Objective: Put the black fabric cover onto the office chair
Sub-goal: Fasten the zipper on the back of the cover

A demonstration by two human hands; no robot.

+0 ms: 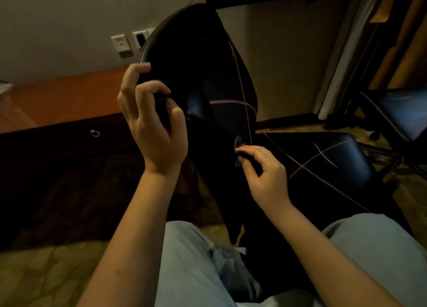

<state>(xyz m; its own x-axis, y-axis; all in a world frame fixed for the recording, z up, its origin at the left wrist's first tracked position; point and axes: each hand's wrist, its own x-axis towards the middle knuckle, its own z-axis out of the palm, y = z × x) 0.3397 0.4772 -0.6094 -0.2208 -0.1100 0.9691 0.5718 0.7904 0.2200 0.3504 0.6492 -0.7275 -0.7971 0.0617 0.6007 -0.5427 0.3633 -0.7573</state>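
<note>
**Current step: fitting the cover over the backrest.**

The office chair (198,52) stands directly in front of the seated person, with its backrest turned edge-on. Its seat (323,159), stitched with pale crossing lines, extends to the right. The black fabric cover (221,179) hangs along the near edge of the backrest and trails down between the person's knees. In the dim light the boundary between cover and upholstery cannot be traced with certainty.

The left hand (152,126) is raised beside the upper backrest. Its grip pinches a dark fold between thumb and curled fingers. The right hand (263,175) is lower, at the backrest edge near the seat. Its grip pinches a small dark tab or hem at the fingertips.

**Assessment:** the cover appears only partly seated.

**Next move:** it likely calls for both grips to hold their pinch and pull the fabric evenly around the backrest edge, keeping the hem from bunching.

A bench (57,94) stands to the left.
</note>
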